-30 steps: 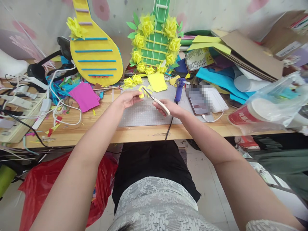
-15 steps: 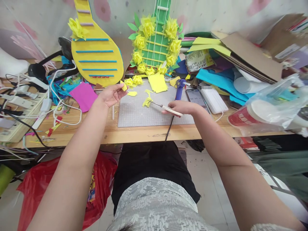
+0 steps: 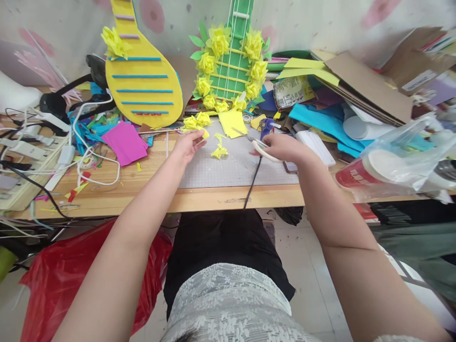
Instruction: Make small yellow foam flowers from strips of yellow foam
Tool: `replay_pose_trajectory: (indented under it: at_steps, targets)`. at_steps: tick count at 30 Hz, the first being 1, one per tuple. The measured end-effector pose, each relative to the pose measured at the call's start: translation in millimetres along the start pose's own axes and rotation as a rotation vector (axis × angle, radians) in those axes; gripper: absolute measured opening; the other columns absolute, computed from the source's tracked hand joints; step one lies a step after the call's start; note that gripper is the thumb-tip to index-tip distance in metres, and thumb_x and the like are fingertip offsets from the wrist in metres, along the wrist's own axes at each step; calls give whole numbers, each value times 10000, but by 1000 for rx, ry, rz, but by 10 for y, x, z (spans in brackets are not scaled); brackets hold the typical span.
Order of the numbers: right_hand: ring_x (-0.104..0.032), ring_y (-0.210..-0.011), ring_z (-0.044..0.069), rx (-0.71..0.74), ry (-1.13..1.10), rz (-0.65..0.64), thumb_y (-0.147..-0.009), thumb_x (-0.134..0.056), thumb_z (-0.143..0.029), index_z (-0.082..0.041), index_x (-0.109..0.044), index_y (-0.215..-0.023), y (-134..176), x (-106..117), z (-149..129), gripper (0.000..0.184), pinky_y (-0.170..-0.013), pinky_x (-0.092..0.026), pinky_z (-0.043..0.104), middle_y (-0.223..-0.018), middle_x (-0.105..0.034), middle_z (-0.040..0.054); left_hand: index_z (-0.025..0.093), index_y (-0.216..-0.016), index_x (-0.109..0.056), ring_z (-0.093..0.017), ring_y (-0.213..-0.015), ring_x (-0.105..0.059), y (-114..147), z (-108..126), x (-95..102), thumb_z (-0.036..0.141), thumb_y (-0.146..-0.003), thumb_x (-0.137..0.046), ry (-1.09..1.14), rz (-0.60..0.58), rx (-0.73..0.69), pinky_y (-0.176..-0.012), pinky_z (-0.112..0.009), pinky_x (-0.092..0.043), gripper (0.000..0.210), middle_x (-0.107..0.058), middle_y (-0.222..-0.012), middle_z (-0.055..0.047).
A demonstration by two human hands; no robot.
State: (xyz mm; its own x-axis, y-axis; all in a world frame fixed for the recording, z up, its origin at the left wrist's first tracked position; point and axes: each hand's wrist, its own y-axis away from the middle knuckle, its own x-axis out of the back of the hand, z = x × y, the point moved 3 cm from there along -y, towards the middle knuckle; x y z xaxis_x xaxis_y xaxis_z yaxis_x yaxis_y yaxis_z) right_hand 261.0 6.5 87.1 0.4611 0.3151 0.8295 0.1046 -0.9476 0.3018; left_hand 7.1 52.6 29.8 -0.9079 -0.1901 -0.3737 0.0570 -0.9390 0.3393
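My left hand (image 3: 188,146) is over the left part of the grey cutting mat (image 3: 233,175), its thumb and fingers closed on a small piece of yellow paper (image 3: 205,134). In my right hand (image 3: 280,147) are white-handled scissors (image 3: 264,150), blades pointing left toward a yellow paper sheet (image 3: 231,124). Crumpled yellow scraps (image 3: 219,152) lie on the mat between my hands. Yellow paper flowers (image 3: 197,121) sit behind my left hand. Beside my right hand, a blue glue gun (image 3: 265,127) is partly covered.
A yellow guitar-shaped board (image 3: 144,83) and a green one (image 3: 228,71) ringed with yellow flowers lean at the back. Magenta paper (image 3: 124,143), cables and a power strip (image 3: 32,180) lie left. Cardboard (image 3: 370,80), a white power bank (image 3: 315,148) and a bagged red cup (image 3: 363,168) stand right.
My left hand has moved right over the mat, where a loose yellow piece lay. My right hand has drawn the scissors right, away from the scraps. A small yellow bit now shows on the table at left.
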Motion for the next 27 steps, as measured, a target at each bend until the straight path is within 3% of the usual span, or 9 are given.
replay_pose_trajectory:
  at_steps: [4, 9, 13, 17, 20, 22, 25, 27]
  targets:
    - [-563, -675, 107, 103, -766, 73, -635, -824, -418, -211, -437, -763, -214, -373, -197, 457, -663, -504, 279, -706, -559, -22, 159, -650, -597, -36, -598, -578, 25, -123, -191, 74, -662, -762, 21, -16, 20, -672, -153, -486, 186, -622, -623, 53]
    - [-538, -663, 50, 135, -1121, 123, -580, -851, -329, -215, -401, -793, -491, -711, -479, 510, -726, -527, 247, -752, -510, -76, 147, -588, -603, -23, -502, -494, 104, -220, -408, 47, -744, -673, -20, -56, 22, -540, -142, -398, 199, -582, -545, 48]
    - [-546, -649, 53, 70, -1124, 168, -603, -831, -280, -221, -388, -806, -576, -719, -531, 491, -714, -530, 243, -752, -504, -77, 152, -571, -606, -25, -491, -474, 98, -237, -435, 69, -755, -676, -79, -52, 0, -504, -148, -357, 214, -579, -547, 45]
    - [-589, -721, 92, 59, -1014, 234, -660, -778, -304, -233, -375, -847, -642, -694, -420, 450, -720, -531, 260, -794, -546, -47, 169, -709, -673, -80, -680, -604, 10, -248, -402, 159, -733, -728, -263, -79, -124, -655, -175, -450, 61, -684, -738, 0]
    - [-610, -868, 145, 55, -846, 388, -721, -709, -372, -235, -390, -907, -694, -695, -274, 394, -750, -520, 277, -888, -581, 4, 177, -930, -698, -181, -1051, -630, -40, -260, -427, 197, -723, -744, -577, -129, -403, -955, -276, -453, 214, -706, -1090, -80]
    - [-608, -953, 170, 57, -754, 499, -750, -667, -378, -229, -404, -945, -712, -721, -193, 360, -800, -508, 292, -955, -595, 34, 157, -1095, -667, -251, -1302, -493, -45, -316, -482, 212, -733, -739, -867, -199, -557, -1133, -361, -314, 373, -598, -1330, -145]
    - [-606, -988, 196, 63, -693, 640, -767, -634, -343, -223, -419, -976, -717, -798, -119, 323, -873, -489, 339, -986, -607, 55, 67, -1320, -518, -317, -1449, -292, -49, -462, -539, 231, -820, -642, -1298, -273, -554, -1202, -459, -167, 541, -387, -1505, -235]
    - [-604, -996, 217, 63, -678, 699, -769, -620, -333, -224, -425, -975, -720, -857, -92, 304, -897, -479, 379, -987, -608, 59, 48, -1339, -488, -316, -1431, -320, -32, -527, -551, 236, -884, -542, -1490, -287, -552, -1188, -474, -210, 495, -395, -1494, -243]
